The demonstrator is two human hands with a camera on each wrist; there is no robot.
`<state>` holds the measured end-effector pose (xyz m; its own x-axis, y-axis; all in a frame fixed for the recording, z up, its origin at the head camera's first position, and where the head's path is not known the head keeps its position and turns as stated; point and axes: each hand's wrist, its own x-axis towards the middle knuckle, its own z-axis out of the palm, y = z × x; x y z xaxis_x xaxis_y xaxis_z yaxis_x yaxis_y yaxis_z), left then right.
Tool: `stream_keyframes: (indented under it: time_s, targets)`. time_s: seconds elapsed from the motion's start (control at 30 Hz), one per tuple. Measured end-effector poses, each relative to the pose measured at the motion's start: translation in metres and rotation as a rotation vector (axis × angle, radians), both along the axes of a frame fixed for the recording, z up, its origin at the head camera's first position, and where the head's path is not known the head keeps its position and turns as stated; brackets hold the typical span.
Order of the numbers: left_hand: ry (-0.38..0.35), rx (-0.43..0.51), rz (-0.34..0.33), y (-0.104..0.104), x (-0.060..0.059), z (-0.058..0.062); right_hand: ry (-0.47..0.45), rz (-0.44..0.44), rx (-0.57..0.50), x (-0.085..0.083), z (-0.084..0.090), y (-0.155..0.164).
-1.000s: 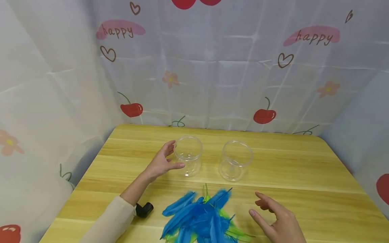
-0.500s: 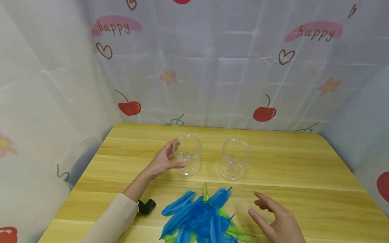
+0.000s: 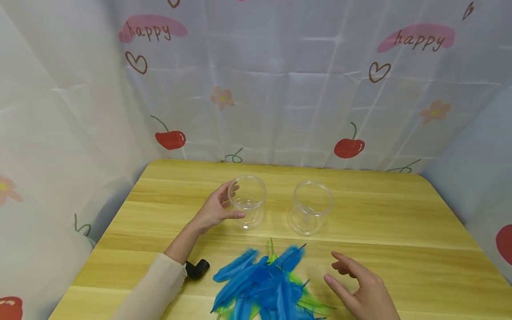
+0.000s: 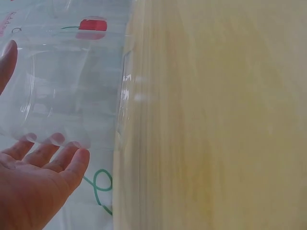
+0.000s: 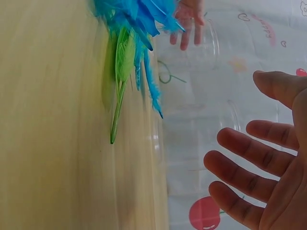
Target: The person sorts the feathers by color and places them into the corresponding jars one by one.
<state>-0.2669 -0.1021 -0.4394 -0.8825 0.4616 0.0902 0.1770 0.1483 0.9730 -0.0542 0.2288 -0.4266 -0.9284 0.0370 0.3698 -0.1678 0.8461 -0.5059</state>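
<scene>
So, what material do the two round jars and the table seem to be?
Both jars, the left jar and the right jar, look like clear glossy plastic: see-through walls with highlights, though glass is possible. The table shows pale wood grain, perhaps laminate.

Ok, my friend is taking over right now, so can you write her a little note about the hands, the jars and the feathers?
Left hand: fingers curled around the side of the left clear round plastic jar, thumb at its front.
Right hand: open, holding nothing, hovering just right of the pile of blue and green feathers.
Right clear round plastic jar: upright beside the first one, untouched.
Both jars stand open on the light wooden table and look empty.
All feathers lie in a heap on the table's near edge, in front of the jars.
Done: no feather is in a jar.
Left: probably every feather needs to go in.
</scene>
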Motion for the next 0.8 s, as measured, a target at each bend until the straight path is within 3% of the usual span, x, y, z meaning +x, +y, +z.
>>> stream_keyframes:
  time_s: [0.27, 0.57, 0.8]
  targets:
    - [-0.008, 0.002, -0.009, 0.000, -0.001, 0.000, -0.037, 0.049, -0.040, -0.001, 0.002, -0.006]
    - [-0.013, 0.023, -0.017, -0.002, -0.002, 0.000, -0.200, 0.137, -0.160, -0.014, 0.003, -0.015]
    - [-0.008, 0.037, -0.027, -0.002, -0.003, -0.002, -0.271, 0.236, -0.284, -0.023, -0.001, -0.017]
